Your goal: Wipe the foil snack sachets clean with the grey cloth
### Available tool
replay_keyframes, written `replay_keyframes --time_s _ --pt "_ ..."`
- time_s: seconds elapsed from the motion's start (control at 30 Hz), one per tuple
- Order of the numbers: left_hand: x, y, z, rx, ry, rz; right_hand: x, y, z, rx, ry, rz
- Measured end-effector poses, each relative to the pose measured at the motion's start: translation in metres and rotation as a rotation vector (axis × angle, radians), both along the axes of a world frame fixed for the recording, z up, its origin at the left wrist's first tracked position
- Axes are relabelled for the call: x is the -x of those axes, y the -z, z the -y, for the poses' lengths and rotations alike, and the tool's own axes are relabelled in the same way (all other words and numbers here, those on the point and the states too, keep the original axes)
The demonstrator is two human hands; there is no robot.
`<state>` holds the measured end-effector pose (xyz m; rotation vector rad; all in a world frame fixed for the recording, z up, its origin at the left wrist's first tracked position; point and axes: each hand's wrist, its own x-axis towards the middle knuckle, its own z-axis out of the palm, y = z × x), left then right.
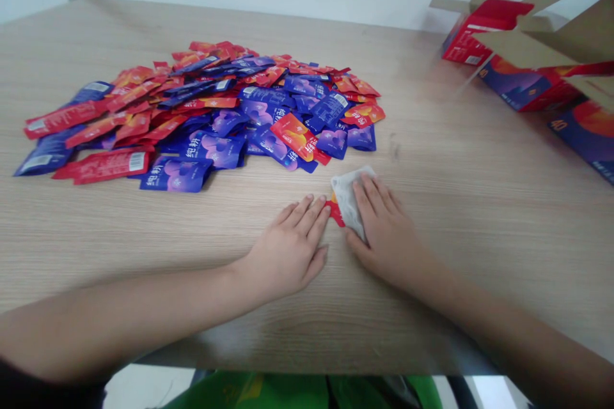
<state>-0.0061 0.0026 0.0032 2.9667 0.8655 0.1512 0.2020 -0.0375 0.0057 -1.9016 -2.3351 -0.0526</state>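
Observation:
My left hand (292, 243) lies palm down on the table, fingers stretched out and loosely together. Its fingertips touch the left edge of a red sachet (338, 214), most of which is covered. Over that sachet lies a crumpled white cloth (348, 195), perhaps a wipe. My right hand (384, 227) holds the cloth down from the right, with long fingers across its top and the thumb by its lower corner. Beyond both hands is a wide heap of red sachets (112, 165) and purple-blue sachets (177, 174).
At the right stand several open cartons: a red carton (467, 32) at the back, a blue-and-red carton (518, 86) in front of it, and another carton (588, 137) cut off by the view. The table's front edge (307, 367) runs below my forearms.

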Motion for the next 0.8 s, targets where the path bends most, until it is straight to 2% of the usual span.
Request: replay_keyframes --time_s 0.1,0.13,0.23,0.3,0.4,0.47,0.63,0.8 --pt "-0.0001 -0.0008 -0.0001 0.006 -0.007 -0.006 0.0032 0.0000 0.0019 0.027 -0.120 0.006" --pt "-0.0001 -0.0010 -0.0001 0.006 -0.007 -0.006 0.0022 0.0000 0.0013 0.031 -0.109 0.002" --pt "-0.0003 -0.0012 0.0003 0.007 -0.001 -0.006 -0.0023 0.0011 -0.0019 0.000 0.038 -0.013" --pt "-0.0003 -0.0009 0.0005 0.011 0.001 -0.001 -0.0018 0.0022 -0.0021 -0.018 0.072 -0.012" --pt "-0.0002 -0.0005 0.0007 0.020 -0.002 0.010 0.0019 0.0021 0.0002 0.004 -0.062 -0.006" --pt "0.0001 -0.0005 0.0006 0.021 -0.003 0.012 0.0009 0.0012 0.0003 0.029 -0.104 -0.014" --pt "0.0012 -0.0008 0.0002 0.008 -0.001 0.001 -0.0048 0.0019 -0.0026 -0.004 0.099 0.000" --pt "0.0004 -0.0011 0.0005 0.014 0.000 0.000 0.0013 0.0026 0.0025 -0.004 -0.074 0.012"
